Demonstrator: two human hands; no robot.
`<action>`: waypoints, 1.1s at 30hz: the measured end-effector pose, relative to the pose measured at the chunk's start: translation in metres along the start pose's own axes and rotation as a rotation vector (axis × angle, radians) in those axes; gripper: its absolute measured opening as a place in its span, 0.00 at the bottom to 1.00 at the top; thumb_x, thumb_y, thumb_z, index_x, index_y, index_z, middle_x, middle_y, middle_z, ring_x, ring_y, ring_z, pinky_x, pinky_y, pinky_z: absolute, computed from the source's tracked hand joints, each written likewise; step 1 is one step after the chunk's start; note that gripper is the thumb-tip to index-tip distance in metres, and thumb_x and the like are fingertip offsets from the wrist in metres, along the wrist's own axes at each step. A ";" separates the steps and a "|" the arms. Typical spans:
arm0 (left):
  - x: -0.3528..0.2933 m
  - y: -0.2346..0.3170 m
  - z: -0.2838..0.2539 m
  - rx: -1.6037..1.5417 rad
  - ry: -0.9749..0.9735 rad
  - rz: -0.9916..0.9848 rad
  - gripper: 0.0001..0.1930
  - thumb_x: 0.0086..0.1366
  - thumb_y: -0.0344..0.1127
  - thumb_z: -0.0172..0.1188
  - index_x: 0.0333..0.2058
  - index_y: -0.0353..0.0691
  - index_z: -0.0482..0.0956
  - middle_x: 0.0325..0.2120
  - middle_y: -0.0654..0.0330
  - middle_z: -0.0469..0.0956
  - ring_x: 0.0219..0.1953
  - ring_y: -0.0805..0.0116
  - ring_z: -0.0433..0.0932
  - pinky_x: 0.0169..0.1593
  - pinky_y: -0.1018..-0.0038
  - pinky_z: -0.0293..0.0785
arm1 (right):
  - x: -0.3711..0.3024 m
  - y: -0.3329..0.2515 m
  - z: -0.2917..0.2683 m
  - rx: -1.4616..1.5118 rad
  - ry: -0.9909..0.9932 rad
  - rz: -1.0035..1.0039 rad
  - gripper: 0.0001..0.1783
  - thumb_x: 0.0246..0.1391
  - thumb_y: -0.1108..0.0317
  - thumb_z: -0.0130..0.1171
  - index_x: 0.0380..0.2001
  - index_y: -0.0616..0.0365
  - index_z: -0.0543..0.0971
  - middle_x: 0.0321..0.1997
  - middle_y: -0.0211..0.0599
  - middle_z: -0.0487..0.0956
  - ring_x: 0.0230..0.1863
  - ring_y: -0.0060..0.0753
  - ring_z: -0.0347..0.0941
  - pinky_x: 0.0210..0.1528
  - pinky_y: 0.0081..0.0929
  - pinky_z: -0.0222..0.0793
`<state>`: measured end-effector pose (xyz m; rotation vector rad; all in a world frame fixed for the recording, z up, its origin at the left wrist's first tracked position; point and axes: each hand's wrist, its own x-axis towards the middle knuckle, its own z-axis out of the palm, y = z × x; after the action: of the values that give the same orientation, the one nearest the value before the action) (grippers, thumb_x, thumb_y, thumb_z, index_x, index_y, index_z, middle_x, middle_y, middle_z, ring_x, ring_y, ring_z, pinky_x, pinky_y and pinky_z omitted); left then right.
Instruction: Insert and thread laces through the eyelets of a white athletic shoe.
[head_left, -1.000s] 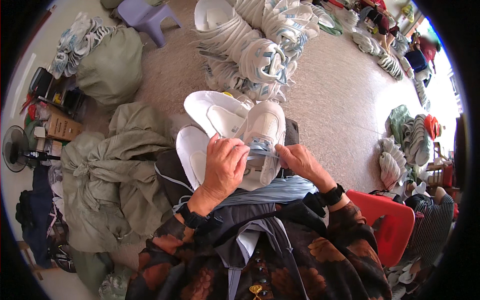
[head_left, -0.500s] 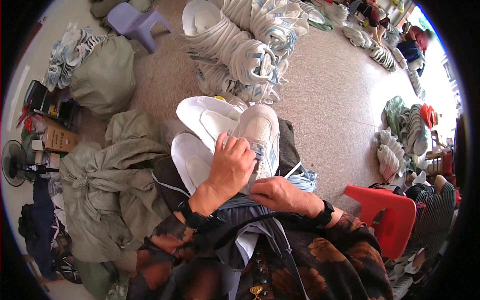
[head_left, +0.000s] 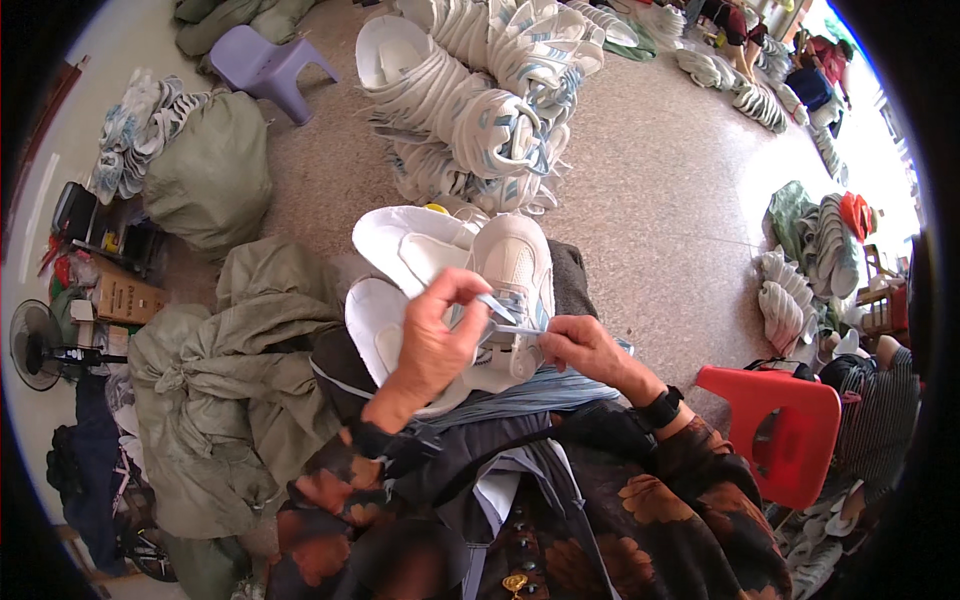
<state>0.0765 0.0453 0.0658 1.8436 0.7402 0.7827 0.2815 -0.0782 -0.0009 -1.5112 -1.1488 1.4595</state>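
On my lap lies a white and cream shoe upper [head_left: 512, 252] with pale blue side stripes, its toe pointing away from me. My left hand [head_left: 440, 335] is above its left side, thumb and finger pinched on a pale grey-blue shoelace [head_left: 518, 330]. A length of that lace stretches across the eyelets to my right hand [head_left: 588, 348], whose fingers are closed on it at the shoe's right side. Two more white shoe uppers [head_left: 400, 235] lie to the left, partly under my left hand. A bundle of blue-grey laces [head_left: 530, 392] rests across my lap.
Tall stacks of white uppers [head_left: 480, 110] stand on the floor ahead. Green-grey sacks [head_left: 225, 380] bulge at my left, near a purple stool [head_left: 270, 65] and a black fan [head_left: 35, 345]. A red stool [head_left: 780, 430] is at my right. Another person [head_left: 828, 65] is at the far right.
My hands have moved apart, the right one shifting up and right, and a length of lace now shows stretched between them. My left fingers have lifted off the laced area.
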 end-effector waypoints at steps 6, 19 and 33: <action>0.004 -0.001 -0.097 -0.935 -0.092 -0.277 0.15 0.67 0.30 0.58 0.53 0.37 0.76 0.37 0.56 0.82 0.26 0.73 0.77 0.47 0.64 0.81 | -0.023 0.010 -0.031 0.389 0.052 0.005 0.15 0.65 0.66 0.51 0.29 0.63 0.80 0.38 0.39 0.82 0.40 0.29 0.79 0.47 0.27 0.75; 0.040 0.037 -0.058 -0.437 -0.478 -0.322 0.20 0.70 0.23 0.44 0.59 0.33 0.71 0.54 0.56 0.79 0.15 0.88 0.66 0.22 0.86 0.73 | -0.010 -0.022 -0.017 0.081 0.209 -0.179 0.11 0.64 0.69 0.56 0.27 0.60 0.78 0.48 0.43 0.80 0.45 0.31 0.76 0.47 0.32 0.73; 0.006 0.090 -0.140 -0.584 -0.111 -0.268 0.17 0.73 0.29 0.46 0.56 0.30 0.73 0.29 0.57 0.81 0.17 0.83 0.69 0.21 0.84 0.67 | 0.080 -0.022 0.005 -0.770 0.112 -0.665 0.07 0.50 0.73 0.60 0.33 0.63 0.79 0.55 0.46 0.77 0.54 0.53 0.73 0.59 0.47 0.66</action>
<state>-0.0155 0.0933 0.1965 1.2229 0.5918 0.6304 0.2708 0.0040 -0.0081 -1.4159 -2.0270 0.4826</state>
